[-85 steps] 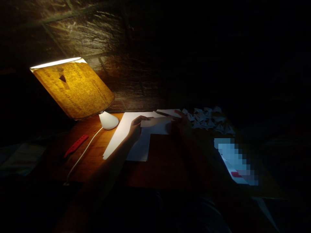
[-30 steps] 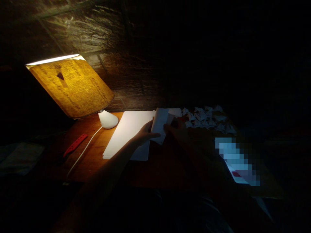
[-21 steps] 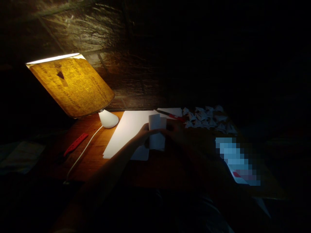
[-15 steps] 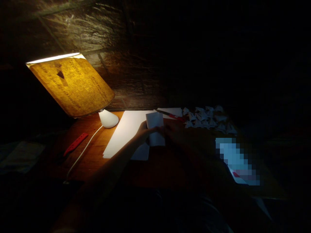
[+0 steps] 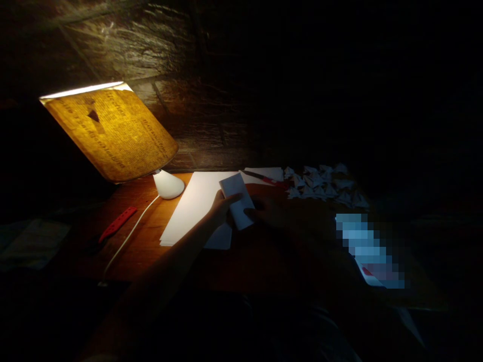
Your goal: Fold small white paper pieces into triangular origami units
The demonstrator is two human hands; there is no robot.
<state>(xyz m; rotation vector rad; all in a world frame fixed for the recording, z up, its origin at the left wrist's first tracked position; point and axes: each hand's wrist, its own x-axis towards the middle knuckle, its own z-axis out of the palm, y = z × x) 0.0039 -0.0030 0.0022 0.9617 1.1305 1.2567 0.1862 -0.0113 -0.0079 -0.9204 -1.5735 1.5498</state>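
Observation:
A folded white sheet of paper (image 5: 233, 187) is held up at a tilt above the table. My left hand (image 5: 222, 205) is closed on its left edge, thumb lying across the front. On the lower right edge, my right hand (image 5: 262, 212) pinches the same paper; most of this hand is lost in shadow. Behind and below lies a stack of white paper sheets (image 5: 190, 208) on the wooden table (image 5: 145, 251). A knife with a red handle (image 5: 269, 181) rests on more white paper (image 5: 272, 174) at the back.
Left of the sheets stands a lit lamp with a printed shade (image 5: 116, 136) and white base (image 5: 168, 185), its white cord (image 5: 130, 236) trailing forward. A red-handled tool (image 5: 118, 222) lies beside it. Several folded paper pieces (image 5: 317, 181) sit back right, near a glowing, pixelated screen (image 5: 370, 251).
The folded paper has turned from nearly upright to a tilt, its top leaning left. My right hand has moved slightly down along its edge.

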